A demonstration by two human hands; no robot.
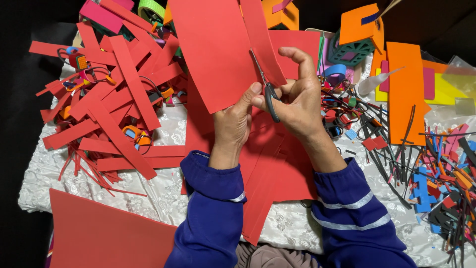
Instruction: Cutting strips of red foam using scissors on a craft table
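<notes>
A white patterned cloth [163, 198] covers the tabletop, and above its middle the big red foam sheet [213, 49] is held up, already slit most of its length so that a long strip [263, 39] hangs nearly free on its right side. To the left lies a heap of cut red strips [114, 99], which suggests many are done, with uncut red sheets [99, 233] left. The left hand [235, 121] pinches the sheet's lower edge, and the right hand [297, 99] is closed on grey-handled scissors [267, 92], blades partly open in the cut.
</notes>
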